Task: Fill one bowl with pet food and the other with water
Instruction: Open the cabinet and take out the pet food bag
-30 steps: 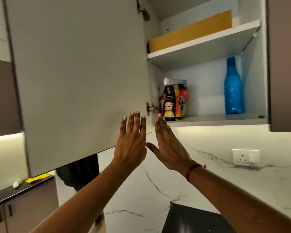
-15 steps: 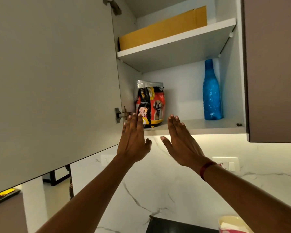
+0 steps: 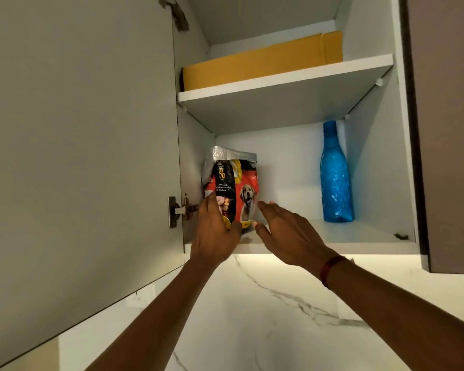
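Pet food bag [image 3: 235, 183] stood upright, long axis vertical, at the left end of the lower shelf [image 3: 373, 234], near its front edge. Left hand [image 3: 214, 234] lay against its lower left side, fingers straight, thumb across the front. Right hand [image 3: 287, 231] was flat, holding nothing, just right of the bag; contact unclear. Bag sat between the palms.
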